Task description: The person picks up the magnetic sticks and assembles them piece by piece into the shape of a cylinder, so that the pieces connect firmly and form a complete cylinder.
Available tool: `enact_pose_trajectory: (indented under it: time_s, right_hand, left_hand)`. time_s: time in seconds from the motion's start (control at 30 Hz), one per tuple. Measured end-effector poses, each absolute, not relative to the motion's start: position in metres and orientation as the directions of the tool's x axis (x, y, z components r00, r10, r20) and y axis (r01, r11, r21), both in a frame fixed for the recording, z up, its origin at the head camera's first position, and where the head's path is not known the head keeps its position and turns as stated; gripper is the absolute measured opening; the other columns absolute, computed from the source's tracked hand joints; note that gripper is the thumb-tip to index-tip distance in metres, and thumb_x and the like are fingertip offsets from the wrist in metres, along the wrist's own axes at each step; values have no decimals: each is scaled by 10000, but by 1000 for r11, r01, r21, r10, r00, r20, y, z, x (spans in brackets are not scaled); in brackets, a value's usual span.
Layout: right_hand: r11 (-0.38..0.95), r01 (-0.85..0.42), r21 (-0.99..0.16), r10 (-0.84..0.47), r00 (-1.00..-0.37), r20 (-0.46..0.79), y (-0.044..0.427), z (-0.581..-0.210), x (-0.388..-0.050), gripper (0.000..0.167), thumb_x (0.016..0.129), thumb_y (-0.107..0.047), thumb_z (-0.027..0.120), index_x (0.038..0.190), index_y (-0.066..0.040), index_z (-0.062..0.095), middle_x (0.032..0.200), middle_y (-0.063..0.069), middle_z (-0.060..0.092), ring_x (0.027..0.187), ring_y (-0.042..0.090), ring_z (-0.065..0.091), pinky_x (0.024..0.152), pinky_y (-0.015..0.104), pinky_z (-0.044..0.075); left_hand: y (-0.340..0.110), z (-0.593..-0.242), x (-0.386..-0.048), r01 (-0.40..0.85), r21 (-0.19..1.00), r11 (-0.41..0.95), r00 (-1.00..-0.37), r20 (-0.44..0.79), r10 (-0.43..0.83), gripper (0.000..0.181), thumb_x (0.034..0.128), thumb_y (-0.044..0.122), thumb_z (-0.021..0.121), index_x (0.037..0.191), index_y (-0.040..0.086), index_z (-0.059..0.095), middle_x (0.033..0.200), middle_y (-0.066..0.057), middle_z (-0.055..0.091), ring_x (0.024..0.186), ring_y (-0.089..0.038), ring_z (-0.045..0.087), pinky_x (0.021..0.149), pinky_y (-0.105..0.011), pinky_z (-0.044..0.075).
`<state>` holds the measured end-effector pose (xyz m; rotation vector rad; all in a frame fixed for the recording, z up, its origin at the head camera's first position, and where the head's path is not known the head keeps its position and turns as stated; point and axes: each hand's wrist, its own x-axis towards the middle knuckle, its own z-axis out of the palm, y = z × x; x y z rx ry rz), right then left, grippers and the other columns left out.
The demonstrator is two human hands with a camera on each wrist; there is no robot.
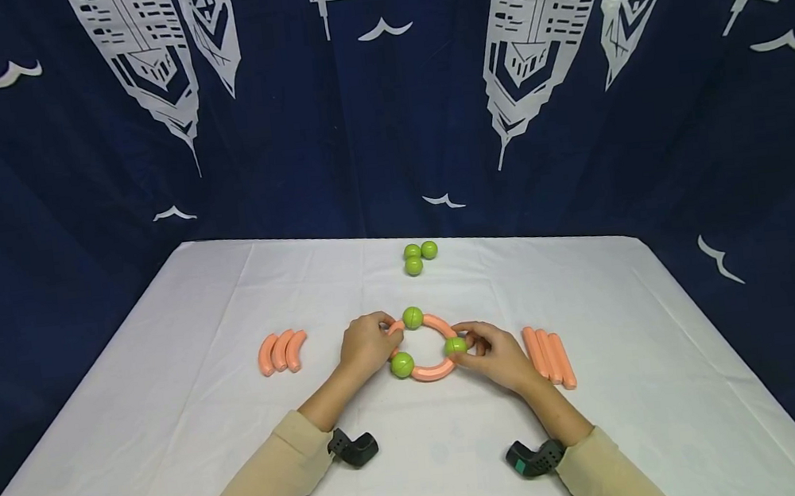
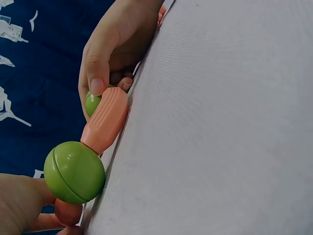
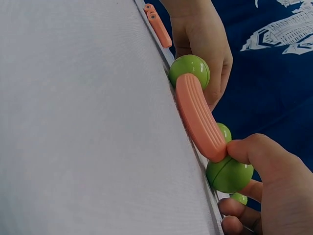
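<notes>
On the table lies a ring of three curved orange rods joined by green balls. My left hand (image 1: 368,340) grips the left curved rod (image 2: 68,212), which its fingers partly cover. My right hand (image 1: 495,353) pinches the right green ball (image 1: 455,345), its thumb also touching the end of the front curved rod (image 3: 198,115). That front rod runs across to the left green ball (image 1: 402,364), close to my left hand. A third green ball (image 1: 413,317) sits at the far side of the ring, with the back right curved rod (image 1: 439,325) leading from it.
Three loose green balls (image 1: 414,265) lie together near the far table edge. Three curved orange rods (image 1: 279,351) are lined up on the left, and several straight orange rods (image 1: 548,356) on the right. Behind the white table (image 1: 171,429) hangs a dark blue printed cloth (image 1: 357,124).
</notes>
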<state>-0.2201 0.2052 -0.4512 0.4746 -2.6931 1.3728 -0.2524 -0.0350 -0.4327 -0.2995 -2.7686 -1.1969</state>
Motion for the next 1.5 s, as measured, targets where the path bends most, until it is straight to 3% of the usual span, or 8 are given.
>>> enact_pose_trajectory:
  time_s: [0.37,0.63,0.9,1.1,1.2,1.3,1.4,1.5]
  right_hand:
    - [544,-323,-774,-246,-944,220,205,-452,-220,423,814,-224,793,1194,-89,665,884,-4,572,681,136,474,607,257,399]
    - [539,-312,-782,-224,-948,224,205,-453,-220,375,817,-190,786,1160,-83,677,877,-1,576,674,127,473,604,251,398]
    - [570,-286,-770,-179,-958,223,204,-453,-220,317,837,-193,765,1113,-62,684,841,-6,574,672,134,474,599,250,393]
    - [559,-251,-790,-145,-968,204,202,-452,-219,305,855,-224,756,1100,-58,680,834,-2,571,722,152,492,633,247,407]
    - [542,-239,-806,-132,-971,199,202,-452,-219,301,865,-214,749,1104,-48,673,836,8,571,731,159,495,640,244,411]
    - [537,-238,-809,-119,-971,207,202,-452,-219,280,877,-194,735,1102,-40,673,827,12,571,721,156,498,639,240,413]
    - [545,-240,-803,-109,-970,216,202,-452,-220,262,887,-183,723,1097,-33,674,815,10,571,707,145,502,635,238,415]
    - [552,-246,-797,-106,-968,225,201,-452,-220,258,890,-179,717,1094,-26,676,807,6,574,698,135,501,627,237,414]
  left_hand:
    - [-35,-435,-253,237,687,687,-971,192,142,190,841,172,708,976,40,727,581,39,547,485,-89,479,470,-244,378]
    - [-33,-432,-250,219,673,706,-976,162,148,346,823,156,678,1153,53,686,529,25,506,424,-76,400,415,-233,307]
    - [-33,-433,-248,203,594,778,-978,162,131,302,832,227,694,1098,85,726,833,-60,598,619,-166,505,505,-295,386]
    - [-33,-435,-248,206,592,779,-977,168,131,371,823,236,695,1145,50,690,792,-40,557,616,-179,519,505,-309,400]
    - [-33,-437,-249,236,600,765,-970,193,148,473,806,216,691,1254,72,637,907,-74,593,753,-224,572,578,-348,455]
    - [-34,-441,-251,320,606,729,-946,250,208,551,792,144,670,1336,117,590,1145,-130,597,1003,-306,579,751,-442,495]
    - [-35,-446,-253,412,618,669,-911,304,280,552,795,76,635,1342,132,590,1325,-160,541,1183,-372,521,916,-516,449]
    - [-36,-450,-255,467,646,604,-884,347,313,459,834,58,616,1291,105,620,1359,-148,537,1229,-365,513,989,-513,414]
